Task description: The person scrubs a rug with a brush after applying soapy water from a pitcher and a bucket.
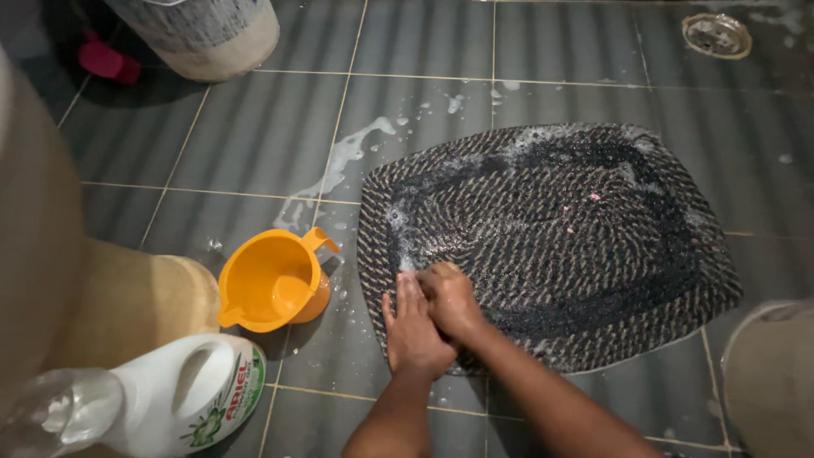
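Pressing together, left hand [413, 332] and right hand [451, 298] clamp the soapy dark braided rope mat's [560, 237] near edge; one orange plastic jug [273, 284] stands beside.

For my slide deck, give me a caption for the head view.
Both hands, left hand beside right hand, press a soapy woven mat by an orange jug.

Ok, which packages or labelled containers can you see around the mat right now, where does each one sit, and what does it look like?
Detergent bottle: bottom left on the tiled floor, lying tilted; white plastic jug with a moulded handle and a green-and-red label.
Large container: top left, cut off by the frame; rounded, pale base, grey patterned wrap, print too blurred to make out.
No signs or screens in view.
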